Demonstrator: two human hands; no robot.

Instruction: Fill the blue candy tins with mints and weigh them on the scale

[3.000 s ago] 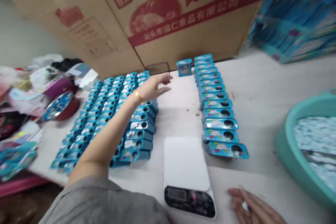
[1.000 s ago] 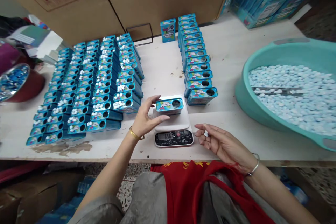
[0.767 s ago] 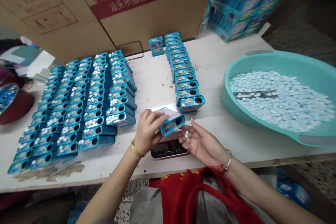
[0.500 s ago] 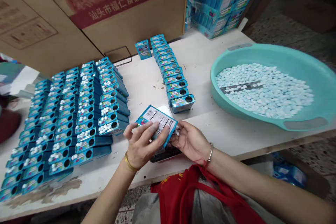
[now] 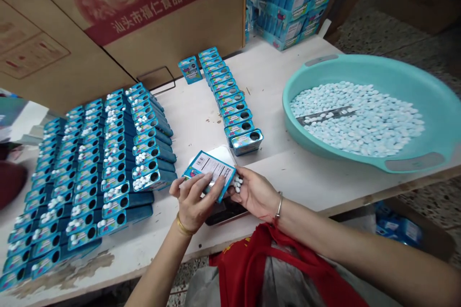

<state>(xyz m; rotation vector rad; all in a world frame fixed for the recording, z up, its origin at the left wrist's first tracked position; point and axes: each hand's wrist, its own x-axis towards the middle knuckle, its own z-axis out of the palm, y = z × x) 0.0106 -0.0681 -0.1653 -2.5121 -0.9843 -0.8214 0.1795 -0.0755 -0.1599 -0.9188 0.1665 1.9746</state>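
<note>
My left hand (image 5: pixel 196 204) grips a blue candy tin (image 5: pixel 212 167), its label side up and its opening end tipped down toward my right hand (image 5: pixel 257 193). That hand is cupped under the tin's end, with several small white candies (image 5: pixel 236 183) in the palm and fingers. Beneath both hands is a kitchen scale (image 5: pixel 226 153); its dark display panel is mostly covered. To the left stand several rows of blue tins (image 5: pixel 117 160) with round holes, many with white candies lying on top. Another row of open tins (image 5: pixel 232 98) runs behind the scale.
At the right sits a turquoise tub (image 5: pixel 302 136) of white candies, with a metal strip (image 5: pixel 326 115) lying in them. A large cardboard box (image 5: pixel 173 19) backs the table, and wrapped blue packs (image 5: pixel 288 7) are stacked beside it. A thin wire frame (image 5: pixel 156 79) lies near the box.
My left hand has come back from the left, and the tin has been lifted off the scale and tipped toward my right hand. More candies now show in my right palm.
</note>
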